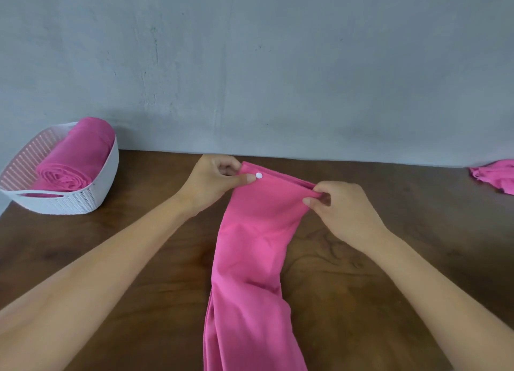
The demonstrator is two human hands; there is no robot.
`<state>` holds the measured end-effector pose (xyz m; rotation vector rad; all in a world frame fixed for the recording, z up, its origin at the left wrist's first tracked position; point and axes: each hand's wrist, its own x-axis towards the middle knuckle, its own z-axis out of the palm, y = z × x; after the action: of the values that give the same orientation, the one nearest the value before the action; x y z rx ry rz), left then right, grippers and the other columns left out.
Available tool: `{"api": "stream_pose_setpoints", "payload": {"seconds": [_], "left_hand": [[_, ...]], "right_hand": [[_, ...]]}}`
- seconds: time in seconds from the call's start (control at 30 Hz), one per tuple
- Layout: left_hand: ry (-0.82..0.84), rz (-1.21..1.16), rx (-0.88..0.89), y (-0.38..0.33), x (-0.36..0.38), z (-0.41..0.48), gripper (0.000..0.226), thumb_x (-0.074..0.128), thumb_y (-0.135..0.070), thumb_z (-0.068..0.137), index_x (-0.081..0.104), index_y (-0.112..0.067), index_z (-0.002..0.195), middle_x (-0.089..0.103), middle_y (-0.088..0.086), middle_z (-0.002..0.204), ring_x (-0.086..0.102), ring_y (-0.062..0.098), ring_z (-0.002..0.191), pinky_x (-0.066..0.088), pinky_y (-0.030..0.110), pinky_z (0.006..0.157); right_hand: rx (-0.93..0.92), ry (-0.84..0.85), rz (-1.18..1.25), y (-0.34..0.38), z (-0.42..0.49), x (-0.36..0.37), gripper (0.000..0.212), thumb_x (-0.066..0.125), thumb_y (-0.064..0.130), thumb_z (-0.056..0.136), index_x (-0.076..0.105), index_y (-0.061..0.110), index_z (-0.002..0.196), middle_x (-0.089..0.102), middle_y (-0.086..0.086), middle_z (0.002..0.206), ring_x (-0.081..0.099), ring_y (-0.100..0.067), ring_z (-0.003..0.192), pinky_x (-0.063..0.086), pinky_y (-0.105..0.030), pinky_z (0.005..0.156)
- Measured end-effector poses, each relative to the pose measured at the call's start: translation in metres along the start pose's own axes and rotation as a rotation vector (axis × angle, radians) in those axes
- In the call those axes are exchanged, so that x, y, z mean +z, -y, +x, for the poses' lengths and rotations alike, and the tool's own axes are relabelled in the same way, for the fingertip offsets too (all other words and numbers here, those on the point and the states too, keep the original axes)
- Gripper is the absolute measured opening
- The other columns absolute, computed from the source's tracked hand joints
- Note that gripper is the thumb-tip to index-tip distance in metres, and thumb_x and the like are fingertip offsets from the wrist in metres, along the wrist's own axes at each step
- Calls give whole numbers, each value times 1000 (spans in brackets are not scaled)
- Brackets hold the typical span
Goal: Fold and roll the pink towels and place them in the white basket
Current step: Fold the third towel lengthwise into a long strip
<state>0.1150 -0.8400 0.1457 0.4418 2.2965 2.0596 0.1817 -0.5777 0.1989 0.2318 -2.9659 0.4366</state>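
Left hand [214,181] and right hand [342,206] each pinch a far corner of my folded pink towel [250,259], keeping that edge taut so I can roll it.

I am looking down on a dark brown wooden table [445,209], its grain swirling in darker knots and streaks. Behind the table's far edge a grey-blue wall [278,64] is rising and filling the whole upper half of my view. Its matte surface is showing faint scuffs, small dark specks and pale vertical streaks. Soft, even light is falling on the table, giving the wood a dull sheen, and a thin shadow is lying along the foot of the wall.
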Motion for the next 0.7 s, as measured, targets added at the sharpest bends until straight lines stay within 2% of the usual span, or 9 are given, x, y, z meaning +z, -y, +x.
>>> {"api": "stream_pose_setpoints", "payload": {"seconds": [0.07, 0.13, 0.2, 0.3, 0.43, 0.53, 0.6, 0.7], "left_hand": [[20, 4, 12, 0, 3, -7, 38, 88, -30, 78, 70, 4, 84, 72, 22, 89, 70, 35, 88, 52, 33, 84], [45, 37, 31, 3, 6, -15, 40, 87, -31, 79, 69, 4, 82, 70, 24, 87, 69, 29, 79, 50, 33, 81], [66, 73, 42, 4, 9, -28, 31, 86, -28, 80, 71, -1, 79, 73, 14, 81, 71, 22, 79, 53, 33, 78], [109, 107, 46, 8, 14, -56, 18, 84, -23, 82, 74, -9, 79, 75, 6, 80, 72, 24, 78, 56, 40, 77], [98, 137, 25, 25, 24, -96, 26, 85, -32, 79, 69, -12, 73, 73, 8, 78, 70, 32, 79, 58, 46, 80], [40, 174, 7, 38, 33, -130, 39, 84, -45, 76, 65, -11, 71, 68, 11, 76, 66, 35, 76, 56, 49, 75], [25, 230, -11, 45, 40, -153, 40, 84, -47, 76, 66, -12, 72, 67, 6, 75, 64, 31, 74, 55, 47, 73], [13, 324, -36, 51, 56, -185, 23, 85, -35, 79, 70, -20, 72, 69, -4, 76, 63, 14, 72, 54, 36, 72]], "right_hand": [[66, -37, 83, 0, -6, 0, 15, 70, 35, 92, 73, 22, 86, 69, 10, 83, 60, -3, 77, 47, -24, 69], [108, -29, 108, 0, -13, 3, 14, 73, 34, 90, 74, 22, 85, 69, 11, 82, 60, 0, 76, 40, -14, 65], [135, 3, 121, -1, -20, 7, 12, 76, 35, 88, 74, 24, 83, 66, 16, 78, 58, 3, 74, 36, -10, 61], [159, 67, 140, -6, -38, 14, 8, 80, 32, 85, 75, 26, 84, 61, 22, 78, 55, 8, 75, 34, -8, 64], [138, 126, 187, -10, -71, 31, 9, 84, 30, 80, 76, 28, 80, 69, 18, 80, 63, 3, 77, 47, -20, 72], [78, 189, 233, -14, -102, 47, 9, 84, 29, 81, 75, 32, 78, 71, 17, 79, 66, -1, 77, 53, -26, 74], [17, 214, 254, -17, -126, 58, 12, 80, 29, 84, 72, 33, 77, 69, 17, 75, 64, -4, 73, 52, -29, 69], [-52, 233, 234, -28, -158, 74, 12, 73, 31, 90, 69, 30, 78, 65, 13, 72, 59, -8, 69, 49, -34, 64]]}}
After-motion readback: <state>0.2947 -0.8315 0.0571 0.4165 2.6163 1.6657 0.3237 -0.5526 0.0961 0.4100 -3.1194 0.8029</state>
